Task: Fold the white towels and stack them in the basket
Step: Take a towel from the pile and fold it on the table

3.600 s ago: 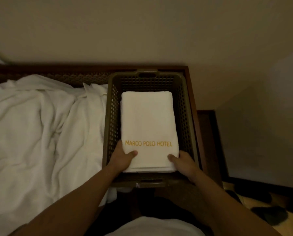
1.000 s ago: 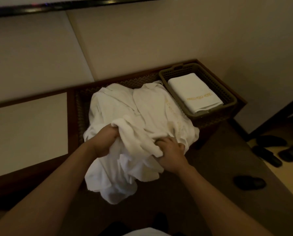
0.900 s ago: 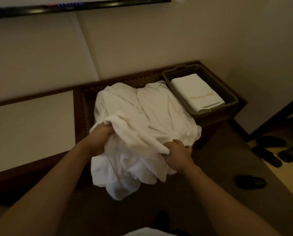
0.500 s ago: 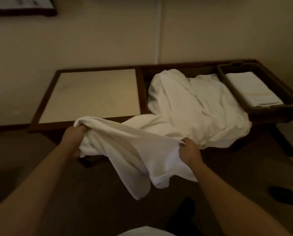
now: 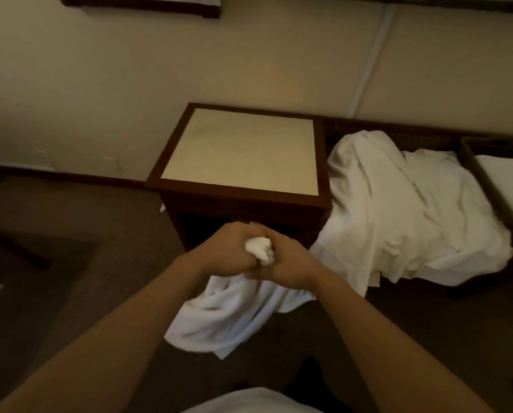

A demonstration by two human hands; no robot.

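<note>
My left hand [image 5: 229,250] and my right hand [image 5: 285,265] are pressed together in front of me, both gripping a bunched part of one white towel [image 5: 231,314]. The rest of that towel hangs below my hands towards the carpet. A heap of unfolded white towels [image 5: 404,210] lies on the low dark bench to the right, spilling over its front edge. At the far right edge stands the brown basket [image 5: 475,171], cut off by the frame, with a folded white towel [image 5: 508,183] inside it.
A dark wooden side table [image 5: 240,189] with a pale top panel stands against the beige wall straight ahead of my hands. Brown carpet [image 5: 79,251] covers the floor. A dark picture frame [image 5: 142,4] hangs on the wall at top left.
I pulled one towel off the heap and turned left. My hands, spread apart holding the towel half a second ago, have come together with its edge bunched between them.
</note>
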